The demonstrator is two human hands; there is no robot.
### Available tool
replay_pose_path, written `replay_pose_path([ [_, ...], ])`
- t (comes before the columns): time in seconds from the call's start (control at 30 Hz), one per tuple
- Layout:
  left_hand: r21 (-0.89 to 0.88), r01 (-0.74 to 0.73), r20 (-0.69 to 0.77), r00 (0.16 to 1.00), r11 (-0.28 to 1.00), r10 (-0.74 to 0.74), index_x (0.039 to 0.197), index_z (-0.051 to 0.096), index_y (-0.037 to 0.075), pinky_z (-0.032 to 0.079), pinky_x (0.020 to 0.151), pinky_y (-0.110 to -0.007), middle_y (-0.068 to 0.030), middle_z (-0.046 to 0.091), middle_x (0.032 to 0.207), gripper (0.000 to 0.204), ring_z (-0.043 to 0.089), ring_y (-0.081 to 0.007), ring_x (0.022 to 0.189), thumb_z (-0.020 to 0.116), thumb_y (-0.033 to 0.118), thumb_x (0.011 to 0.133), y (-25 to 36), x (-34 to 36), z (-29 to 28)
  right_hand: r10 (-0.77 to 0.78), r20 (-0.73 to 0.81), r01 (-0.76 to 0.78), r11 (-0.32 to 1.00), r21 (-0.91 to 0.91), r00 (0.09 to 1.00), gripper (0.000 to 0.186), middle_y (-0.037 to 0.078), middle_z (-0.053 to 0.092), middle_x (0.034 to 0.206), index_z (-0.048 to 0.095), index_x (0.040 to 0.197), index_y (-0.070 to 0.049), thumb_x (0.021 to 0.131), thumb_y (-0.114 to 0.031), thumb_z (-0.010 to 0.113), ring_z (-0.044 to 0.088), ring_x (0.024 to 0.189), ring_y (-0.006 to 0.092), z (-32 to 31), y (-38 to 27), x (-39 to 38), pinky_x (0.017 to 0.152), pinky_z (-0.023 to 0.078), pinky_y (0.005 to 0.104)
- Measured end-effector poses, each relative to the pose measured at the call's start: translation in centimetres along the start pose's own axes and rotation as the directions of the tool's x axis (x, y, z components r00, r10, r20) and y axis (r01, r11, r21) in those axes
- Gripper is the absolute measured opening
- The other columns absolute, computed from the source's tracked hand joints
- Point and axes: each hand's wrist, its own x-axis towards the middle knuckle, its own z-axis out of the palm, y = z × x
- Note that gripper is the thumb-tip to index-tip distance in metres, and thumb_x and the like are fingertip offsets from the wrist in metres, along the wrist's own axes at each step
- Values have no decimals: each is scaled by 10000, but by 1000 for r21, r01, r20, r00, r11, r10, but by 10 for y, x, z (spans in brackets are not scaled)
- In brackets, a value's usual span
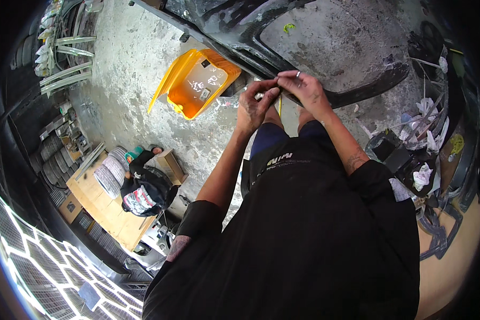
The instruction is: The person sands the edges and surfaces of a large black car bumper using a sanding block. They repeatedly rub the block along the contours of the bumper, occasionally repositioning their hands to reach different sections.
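Both hands meet over the near edge of a large dark panel (370, 89) with a woven, carbon-fibre look and a long curved arm reaching right. My left hand (255, 105) is closed, thumb and forefinger pinched together close to that edge. Fingertips of my right hand (307, 94) press together right beside the left fingertips; a ring shows on one finger. Whatever is between the fingers is hidden or too small to make out. I cannot tell whether the fingertips touch the panel.
Left of the panel a yellow plastic bin (179, 103) lies tipped on the stained concrete floor (128, 69). A person (144, 189) is at a wooden table (90, 186) with tyres (109, 173) at lower left. Metal strips stick out at upper left; crumpled paper (422, 177) and clutter lie right.
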Motion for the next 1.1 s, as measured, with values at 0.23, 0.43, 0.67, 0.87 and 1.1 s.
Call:
replay_pose_path([
  [0.23, 603, -450, -25, 815, 659, 579, 1202, 709, 36, 556, 847, -380, -154, 666, 1057, 262, 678, -299, 973, 715, 116, 953, 10, 83, -29, -364, 13, 234, 570, -787, 931, 774, 207, 708, 1101, 662, 1172, 0, 739, -615, 842, 680, 995, 441, -27, 22, 36, 867, 546, 504],
  [0.43, 742, -536, 223, 764, 403, 605, 1193, 675, 55, 484, 926, -463, -172, 649, 1069, 300, 585, -368, 1048, 670, 47, 893, -22, 111, -2, 38, 74, 44, 506, -861, 997, 837, 277, 711, 1044, 616, 1126, 20, 669, -638, 858, 699, 1026, 443, -37, 45, 43, 875, 558, 503],
  [0.67, 780, -500, 283, 817, 375, 502, 1227, 681, 78, 492, 888, -458, -149, 639, 1099, 381, 566, -363, 1090, 674, 87, 847, -3, 115, -9, 70, 60, 14, 528, -849, 996, 686, 272, 722, 1018, 603, 1151, 19, 724, -460, 846, 712, 980, 440, -27, 37, 42, 853, 567, 511],
  [0.87, 713, -616, 448, 768, 335, 458, 1127, 700, 59, 493, 883, -458, -154, 613, 1062, 278, 543, -383, 1026, 604, 53, 867, 10, 101, 1, 68, 89, 39, 535, -844, 994, 675, 268, 722, 1025, 600, 1136, 32, 725, -448, 837, 710, 969, 447, -29, 34, 41, 848, 564, 514],
  [1.1, 717, -574, 428, 810, 395, 401, 1240, 687, 78, 460, 945, -479, -134, 640, 1089, 396, 575, -339, 1079, 647, 81, 846, -15, 69, 40, -42, 138, 141, 482, -865, 990, 922, 278, 704, 1086, 577, 1212, 30, 631, -617, 884, 700, 985, 472, -70, 45, 18, 870, 561, 513],
])
